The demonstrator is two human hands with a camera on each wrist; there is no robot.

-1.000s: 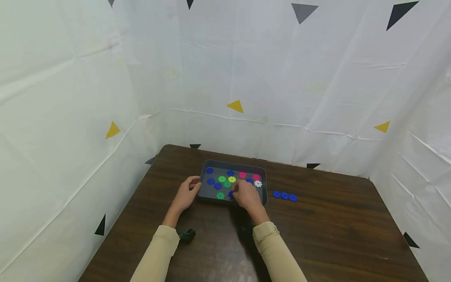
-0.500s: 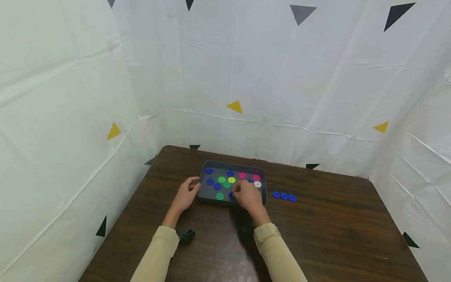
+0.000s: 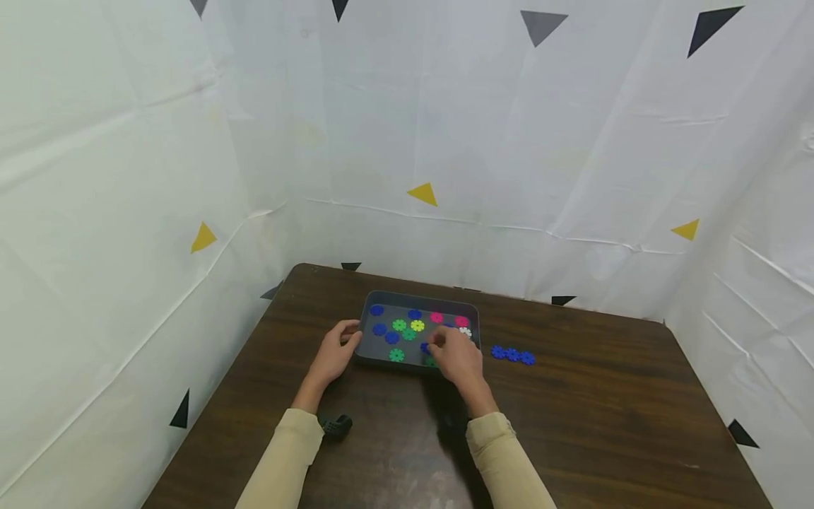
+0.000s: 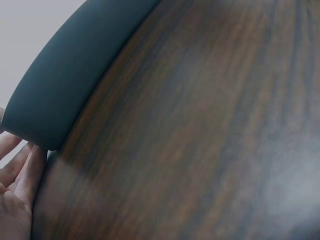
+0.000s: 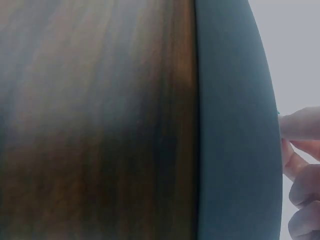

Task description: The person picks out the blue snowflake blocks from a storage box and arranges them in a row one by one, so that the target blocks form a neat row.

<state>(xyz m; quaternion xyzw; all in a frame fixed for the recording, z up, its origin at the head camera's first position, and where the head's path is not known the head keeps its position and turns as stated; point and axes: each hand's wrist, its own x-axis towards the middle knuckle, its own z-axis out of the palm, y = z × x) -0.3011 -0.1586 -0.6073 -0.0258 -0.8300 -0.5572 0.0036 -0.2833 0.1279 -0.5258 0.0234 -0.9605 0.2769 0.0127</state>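
In the head view, a dark grey tray point(image 3: 376, 359) holds several small notched plastic discs, flower-like in outline. My left hand point(image 3: 333, 350) rests against the tray's left side with relaxed fingers; the left wrist view has its fingers point(image 4: 31, 172) at the tray's corner. Over the tray's front right part, my right hand point(image 3: 456, 353) pinches a blue disc point(image 3: 425, 348) between thumb and fingertips. Just below those fingertips lies a green disc point(image 3: 430, 361), partly covered. In the right wrist view the tray wall point(image 5: 239, 120) hides the fingertips.
Three blue discs point(image 3: 512, 354) lie joined in a row on the brown table point(image 3: 604, 410), right of the tray. Yellow point(image 3: 417, 325), pink point(image 3: 436, 317) and white point(image 3: 466, 331) discs sit inside it. A black strap-like object point(image 3: 337, 425) is by the left sleeve. White sheeting surrounds the table.
My right hand has shifted a little to the right, and the blue disc at its fingertips has moved along with it, uncovering a green disc. The left hand has stayed in place.
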